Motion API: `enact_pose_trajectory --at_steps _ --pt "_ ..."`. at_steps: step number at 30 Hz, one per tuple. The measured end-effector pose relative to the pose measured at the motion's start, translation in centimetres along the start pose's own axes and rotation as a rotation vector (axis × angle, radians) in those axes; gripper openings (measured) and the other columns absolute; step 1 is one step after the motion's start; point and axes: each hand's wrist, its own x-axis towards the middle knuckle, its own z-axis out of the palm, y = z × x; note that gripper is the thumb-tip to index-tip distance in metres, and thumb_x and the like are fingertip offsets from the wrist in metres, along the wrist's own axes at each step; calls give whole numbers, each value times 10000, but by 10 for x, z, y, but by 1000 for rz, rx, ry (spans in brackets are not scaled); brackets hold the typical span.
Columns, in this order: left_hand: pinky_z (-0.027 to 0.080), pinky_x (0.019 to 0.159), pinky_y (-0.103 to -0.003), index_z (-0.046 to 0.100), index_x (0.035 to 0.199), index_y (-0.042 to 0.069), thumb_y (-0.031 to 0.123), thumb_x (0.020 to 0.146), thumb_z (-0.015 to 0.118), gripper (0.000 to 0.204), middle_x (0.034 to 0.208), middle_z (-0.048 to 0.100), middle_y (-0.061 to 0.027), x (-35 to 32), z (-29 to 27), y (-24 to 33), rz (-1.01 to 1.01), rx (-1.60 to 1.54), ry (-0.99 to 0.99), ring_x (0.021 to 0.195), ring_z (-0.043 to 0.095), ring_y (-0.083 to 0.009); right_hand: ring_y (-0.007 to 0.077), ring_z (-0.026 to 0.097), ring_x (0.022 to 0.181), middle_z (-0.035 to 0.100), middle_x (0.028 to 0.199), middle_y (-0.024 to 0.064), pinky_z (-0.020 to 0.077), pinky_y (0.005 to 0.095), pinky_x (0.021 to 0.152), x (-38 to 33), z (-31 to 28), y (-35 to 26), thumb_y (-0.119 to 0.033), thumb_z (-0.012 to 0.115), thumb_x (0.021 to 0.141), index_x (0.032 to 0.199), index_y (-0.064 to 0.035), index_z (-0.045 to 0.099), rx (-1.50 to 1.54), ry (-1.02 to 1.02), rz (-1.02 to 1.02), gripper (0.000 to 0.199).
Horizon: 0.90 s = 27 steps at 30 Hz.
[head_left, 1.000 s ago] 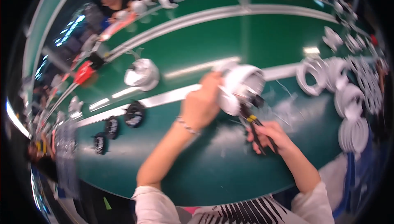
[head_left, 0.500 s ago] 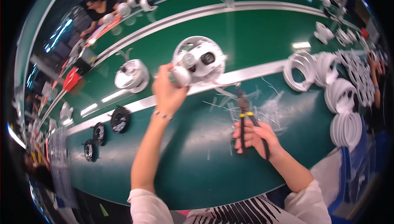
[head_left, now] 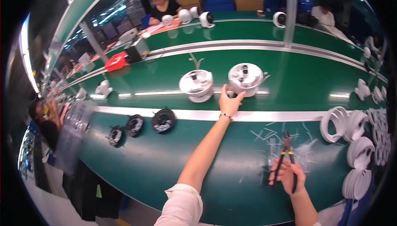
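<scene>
A round white camera housing (head_left: pixel 247 77) with a black part inside stands on the green belt, its open side up. My left hand (head_left: pixel 230 103) reaches to its near left side, thumb and fingers apart; I cannot tell whether the fingertips touch it. Left of it sits a second white housing (head_left: pixel 197 84) with strips sticking up behind. Over the near worktop, my right hand (head_left: pixel 288 175) is closed around black-handled cutting pliers (head_left: pixel 286 147) with yellow bands, jaws pointing away from me. Clear plastic scraps (head_left: pixel 304 151) lie around the jaws.
Several black ring-shaped parts (head_left: pixel 163 121) lie on the worktop at left. Stacked white rings (head_left: pixel 356 183) line the right side. A silver rail (head_left: pixel 281 116) divides worktop and belt. A red bin (head_left: pixel 115 61) is at far left, and a person sits across the belt.
The white housing, tilted toward me before, now stands with its open side up on the belt, and my left hand's grip has loosened. The pliers remain in my right hand. The view has shifted.
</scene>
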Motion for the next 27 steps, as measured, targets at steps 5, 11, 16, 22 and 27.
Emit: enact_pose_trajectory --at_steps 5,11,16,22,27 --pt "508 665 -357 212 1211 -16 572 753 458 784 1145 360 -181 3 -47 32 -454 -906 70 907 542 -322 319 573 678 537 867 199 501 442 555 -8 3 1 -393 396 764 1075 63 422 40 3 -4 553" --pt "505 702 -344 360 1092 -46 124 778 426 364 1066 441 -195 14 -73 20 -480 -947 -92 905 540 -317 308 575 598 547 811 168 490 422 438 -6 11 19 -395 356 789 1033 52 449 40 74 35 518" --pt "532 666 -410 323 1163 -3 -78 703 345 467 1064 466 -177 -8 -65 65 -273 -671 -132 905 550 -298 356 549 680 527 883 213 472 468 545 -6 3 10 -417 383 760 1085 68 429 186 -101 103 586" --pt "557 600 -323 430 1051 -25 5 741 410 312 891 556 -165 -30 -80 107 -316 -334 -456 731 603 -249 327 543 840 503 1011 204 448 423 730 11 9 -1 -425 505 684 1141 77 377 172 -244 238 690" --pt "548 628 -374 316 1172 14 -27 684 397 496 999 509 -136 -55 -46 111 -379 -211 -657 821 576 -243 302 537 881 484 1049 213 436 409 767 4 -6 -12 -401 486 722 1188 86 330 156 -329 140 691"
